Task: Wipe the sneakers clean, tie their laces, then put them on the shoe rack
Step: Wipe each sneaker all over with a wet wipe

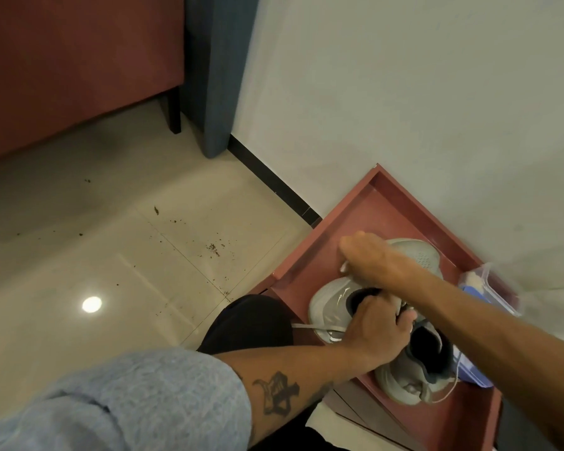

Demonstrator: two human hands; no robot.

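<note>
Two grey sneakers lie on the red-brown top tray of the shoe rack (365, 206) against the wall. On the left sneaker (331, 307), my left hand (375, 330) grips the collar, fingers hooked into the dark opening. The right sneaker (407, 379) lies nearer me on its side, its dark opening showing. My right hand (372, 260) crosses above the left sneaker, fingers closed on a white lace near the tongue. A loose white lace (310, 327) trails off the rack's front edge. The toe of the left sneaker (419, 252) shows beyond my right hand.
A clear plastic box with a blue and white item (489, 291) sits on the rack's right side. Dirt crumbs (214, 249) are scattered on the glossy tiled floor. A red sofa (72, 60) and blue curtain (215, 76) stand at the back. My dark-clothed knee (251, 323) touches the rack.
</note>
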